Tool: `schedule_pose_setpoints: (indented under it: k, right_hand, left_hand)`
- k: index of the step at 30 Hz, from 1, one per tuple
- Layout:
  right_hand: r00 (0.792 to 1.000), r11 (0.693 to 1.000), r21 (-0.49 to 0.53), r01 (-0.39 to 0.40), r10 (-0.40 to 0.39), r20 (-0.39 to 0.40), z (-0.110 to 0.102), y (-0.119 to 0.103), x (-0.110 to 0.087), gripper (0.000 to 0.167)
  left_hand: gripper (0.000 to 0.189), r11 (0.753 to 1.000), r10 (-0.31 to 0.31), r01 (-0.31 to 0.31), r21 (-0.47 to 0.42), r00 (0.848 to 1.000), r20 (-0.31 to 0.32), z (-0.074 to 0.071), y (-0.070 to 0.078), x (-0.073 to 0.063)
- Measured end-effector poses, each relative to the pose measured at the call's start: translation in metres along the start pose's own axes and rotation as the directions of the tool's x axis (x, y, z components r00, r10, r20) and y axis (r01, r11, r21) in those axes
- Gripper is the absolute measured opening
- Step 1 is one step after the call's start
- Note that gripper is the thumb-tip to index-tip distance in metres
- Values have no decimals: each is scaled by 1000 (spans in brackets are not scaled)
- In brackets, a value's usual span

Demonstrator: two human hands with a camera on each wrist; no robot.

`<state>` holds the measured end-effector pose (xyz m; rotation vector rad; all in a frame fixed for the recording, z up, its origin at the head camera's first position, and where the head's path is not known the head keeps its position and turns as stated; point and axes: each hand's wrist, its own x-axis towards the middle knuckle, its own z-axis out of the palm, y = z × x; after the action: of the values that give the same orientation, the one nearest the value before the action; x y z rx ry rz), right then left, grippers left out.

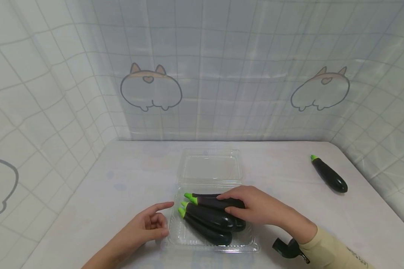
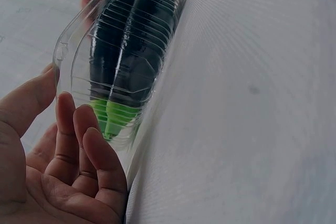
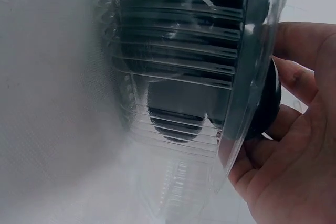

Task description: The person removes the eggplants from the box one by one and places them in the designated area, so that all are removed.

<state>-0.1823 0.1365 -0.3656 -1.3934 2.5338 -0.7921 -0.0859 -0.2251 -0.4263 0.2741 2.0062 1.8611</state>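
Observation:
A clear plastic clamshell box [image 1: 179, 239] lies with its lid folded back, and several dark eggplants with bright green stems rest in its base. My right hand [image 1: 257, 205] reaches over the box's right side and grips an upper eggplant [image 1: 210, 203] by its thick end, thumb on the near side. In the right wrist view that eggplant's rounded end [image 3: 268, 103] shows between the fingers, above the rim. At the box's left edge, my left hand [image 1: 144, 228] has its thumb and fingertips at the rim, the other fingers loosely bent.
One more eggplant [image 1: 329, 175] lies apart on the white table at the right. The lid [image 1: 210, 168] spreads out flat behind the box. A black device [image 1: 286, 248] sits at the right wrist. Patterned curtains [image 1: 235, 93] close off the back and sides.

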Motion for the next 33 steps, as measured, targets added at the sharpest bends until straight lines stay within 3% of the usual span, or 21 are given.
schedule_pose_setpoints:
  k: [9,21,33]
  right_hand:
    - [999,999,38,25,-23,-45,0,2,-2,35]
    - [982,997,36,73,-66,-175,-2,4,-3,35]
    - [962,998,57,-40,54,-266,-15,10,-13,36]
  left_hand:
    - [70,1000,5,-5,-1,1000,2,1,0,-1]
    - [70,1000,-4,4,5,1000,-8,2,0,0]
    - [69,1000,-9,9,-6,1000,0,1,0,0]
